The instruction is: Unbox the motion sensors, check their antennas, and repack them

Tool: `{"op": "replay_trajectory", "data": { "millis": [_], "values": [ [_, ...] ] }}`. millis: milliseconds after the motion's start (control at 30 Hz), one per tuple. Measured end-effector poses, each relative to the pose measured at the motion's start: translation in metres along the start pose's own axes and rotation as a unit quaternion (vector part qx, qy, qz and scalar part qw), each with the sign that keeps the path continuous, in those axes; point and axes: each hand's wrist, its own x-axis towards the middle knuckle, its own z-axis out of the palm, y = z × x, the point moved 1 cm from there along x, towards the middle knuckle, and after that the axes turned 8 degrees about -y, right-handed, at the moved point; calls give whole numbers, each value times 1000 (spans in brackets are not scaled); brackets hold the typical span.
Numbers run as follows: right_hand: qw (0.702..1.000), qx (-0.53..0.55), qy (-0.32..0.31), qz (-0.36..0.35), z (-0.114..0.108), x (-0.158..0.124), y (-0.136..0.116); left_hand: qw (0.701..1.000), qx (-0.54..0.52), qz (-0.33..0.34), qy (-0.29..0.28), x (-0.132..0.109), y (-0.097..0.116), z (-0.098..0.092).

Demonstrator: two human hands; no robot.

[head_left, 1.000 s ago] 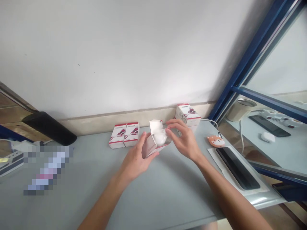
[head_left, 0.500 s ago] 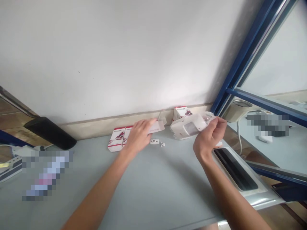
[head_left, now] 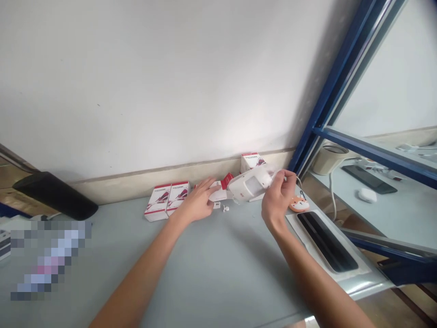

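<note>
My right hand (head_left: 280, 193) is closed in a pinch on the end of a clear plastic bag around a white motion sensor (head_left: 246, 186). The sensor is held tilted just above the table, its window facing me. My left hand (head_left: 198, 201) grips a small white box (head_left: 219, 195) with a red open flap, the fingers over its top. That hand hides much of the box. The sensor's near end is close to the box's open end. Just in front lie a small white bracket piece (head_left: 216, 205) and a small white ball-ended fitting (head_left: 226, 208).
Two red-and-white boxes (head_left: 167, 200) stand left of my left hand, another box (head_left: 251, 160) behind the sensor. An orange-and-white animal-face case (head_left: 299, 203) and a phone (head_left: 327, 241) lie at right. A black cylinder (head_left: 56, 195) stands left; a blue frame (head_left: 322, 91) borders the right.
My right hand has brought the bagged sensor left and toward the small box. My left hand stays at the box, whose red flap now shows. The view has shifted slightly.
</note>
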Motion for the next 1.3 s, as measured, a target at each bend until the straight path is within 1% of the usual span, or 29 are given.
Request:
{"op": "replay_trajectory", "data": {
  "millis": [67,133,200,233,267,300,367,433,500,567,633,667,733,767,800,833,900,933,967,1000,1033,1067,1133,1167,1200,1233,1300],
  "values": [
    [999,5,-33,33,3,-5,1,999,-29,-19,24,-7,5,3],
    [997,14,-54,53,7,-9,3,990,-103,-40,84,-20,14,5],
    [994,26,-77,70,10,-15,6,963,-220,-48,151,-37,25,7],
    [992,32,-92,83,12,-18,6,944,-282,-39,165,-46,32,8],
    [988,40,-110,100,14,-22,7,919,-351,-34,174,-56,38,9],
    [982,48,-134,123,16,-26,7,887,-431,-34,164,-64,43,10],
    [960,69,-200,181,20,-36,6,813,-572,-28,105,-78,53,15],
    [928,85,-280,232,25,-46,3,746,-660,-52,71,-88,56,22],
    [905,88,-340,242,28,-54,0,692,-712,-99,62,-95,55,30],
    [902,83,-372,204,28,-57,-3,642,-754,-130,53,-99,52,38],
    [900,77,-406,141,26,-56,-6,598,-790,-132,35,-101,49,44],
    [893,67,-431,112,23,-55,-8,579,-805,-128,24,-102,47,46],
    [879,34,-471,60,18,-51,-12,554,-824,-122,4,-101,45,49],
    [880,15,-473,35,15,-49,-14,546,-829,-121,-2,-101,44,49],
    [890,1,-456,11,12,-45,-16,540,-833,-120,-6,-100,44,49],
    [909,-5,-416,-12,10,-41,-17,537,-835,-121,-8,-100,43,49],
    [958,13,-284,-42,8,-32,-19,533,-836,-128,-4,-100,43,48],
    [976,29,-213,-41,9,-27,-18,527,-839,-133,2,-100,43,47],
    [987,48,-153,-29,11,-23,-16,519,-843,-140,10,-101,44,46],
    [991,66,-115,-6,16,-21,-12,506,-849,-148,22,-102,44,44],
    [991,77,-105,27,22,-20,-8,491,-856,-157,36,-102,44,43],
    [987,79,-122,66,31,-20,-2,474,-864,-163,53,-103,43,41],
    [967,44,-212,135,51,-25,11,442,-877,-166,95,-104,40,37],
    [952,10,-264,153,62,-28,18,428,-881,-164,114,-105,38,35],
    [937,-30,-312,156,72,-32,25,417,-885,-162,130,-105,36,33],
    [929,-51,-333,152,81,-36,32,411,-886,-161,142,-106,34,31],
    [922,-88,-350,140,93,-40,43,404,-886,-165,158,-106,29,30]
  ]
}}
